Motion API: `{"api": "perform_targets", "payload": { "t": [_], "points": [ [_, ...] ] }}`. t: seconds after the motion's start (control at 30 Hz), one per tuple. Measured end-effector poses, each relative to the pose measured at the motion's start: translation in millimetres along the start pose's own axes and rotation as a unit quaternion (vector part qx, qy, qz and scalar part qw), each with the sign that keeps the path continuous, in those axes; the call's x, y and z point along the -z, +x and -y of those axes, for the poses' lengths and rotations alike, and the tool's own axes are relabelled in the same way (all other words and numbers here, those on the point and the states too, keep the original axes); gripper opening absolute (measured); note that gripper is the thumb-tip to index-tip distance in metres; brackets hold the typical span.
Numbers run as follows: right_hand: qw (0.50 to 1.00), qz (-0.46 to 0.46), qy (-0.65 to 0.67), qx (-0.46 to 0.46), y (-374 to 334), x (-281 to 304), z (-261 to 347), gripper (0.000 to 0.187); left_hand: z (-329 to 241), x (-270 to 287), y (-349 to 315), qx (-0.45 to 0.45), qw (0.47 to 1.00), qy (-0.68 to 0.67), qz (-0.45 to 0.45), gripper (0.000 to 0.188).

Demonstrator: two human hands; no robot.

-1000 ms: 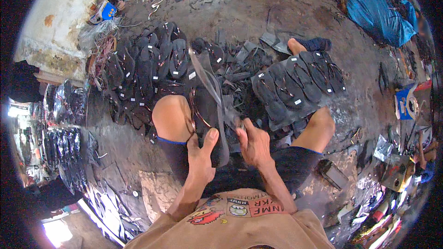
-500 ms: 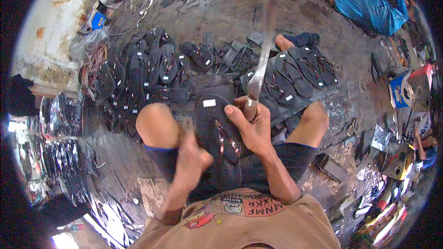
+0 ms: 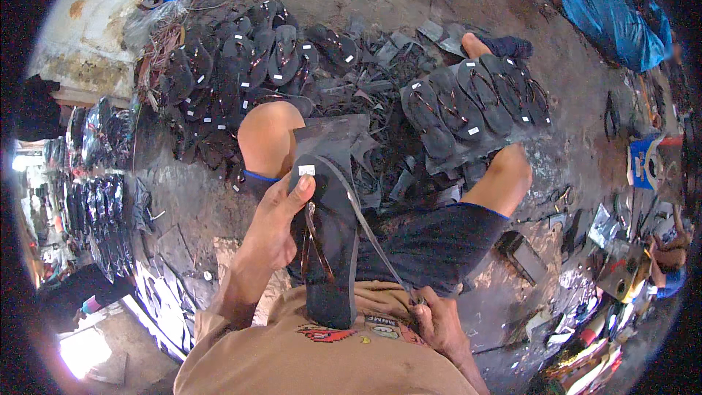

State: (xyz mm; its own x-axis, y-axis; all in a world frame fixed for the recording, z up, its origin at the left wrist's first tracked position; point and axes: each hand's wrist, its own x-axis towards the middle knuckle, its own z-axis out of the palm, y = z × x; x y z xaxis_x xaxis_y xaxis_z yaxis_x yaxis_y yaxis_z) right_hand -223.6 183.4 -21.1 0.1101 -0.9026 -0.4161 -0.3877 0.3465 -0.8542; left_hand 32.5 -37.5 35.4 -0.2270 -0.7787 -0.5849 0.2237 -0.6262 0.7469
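Flip-flop, toe inside a black sheet's far edge, heel over the shirt, perhaps for bracing | left hand gripping its left side, thumb on top, seemingly steadying it | right hand closed around a knife, blade angled toward its right edge

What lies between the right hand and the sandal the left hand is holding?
In the head view, a thin grey strip, apparently a knife blade, runs from the right hand toward the sandal, above the dark shorts.
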Motion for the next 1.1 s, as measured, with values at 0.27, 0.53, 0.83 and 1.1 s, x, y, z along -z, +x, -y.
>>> {"api": "perform_targets", "payload": {
  "t": [0.27,0.53,0.83,1.1],
  "points": [
    [0.995,0.059,-0.047,0.066,133.7,29.9,39.7,0.04,-7.4,13.8,20.4,0.027,0.972,0.212,0.098,0.046],
    [0.966,0.141,-0.176,0.126,225.5,74.4,108.2,0.062,-31.9,1.1,30.6,0.044,0.966,0.213,0.141,0.05],
    [0.984,-0.046,0.044,0.164,196.6,75.0,102.4,0.035,-21.5,-6.2,6.4,-0.02,0.97,-0.18,0.16,0.055],
    [0.955,-0.127,0.222,0.147,187.3,28.6,65.4,0.028,9.1,-64.9,85.7,-0.189,0.961,-0.197,-0.033,0.035]
  ]
}}
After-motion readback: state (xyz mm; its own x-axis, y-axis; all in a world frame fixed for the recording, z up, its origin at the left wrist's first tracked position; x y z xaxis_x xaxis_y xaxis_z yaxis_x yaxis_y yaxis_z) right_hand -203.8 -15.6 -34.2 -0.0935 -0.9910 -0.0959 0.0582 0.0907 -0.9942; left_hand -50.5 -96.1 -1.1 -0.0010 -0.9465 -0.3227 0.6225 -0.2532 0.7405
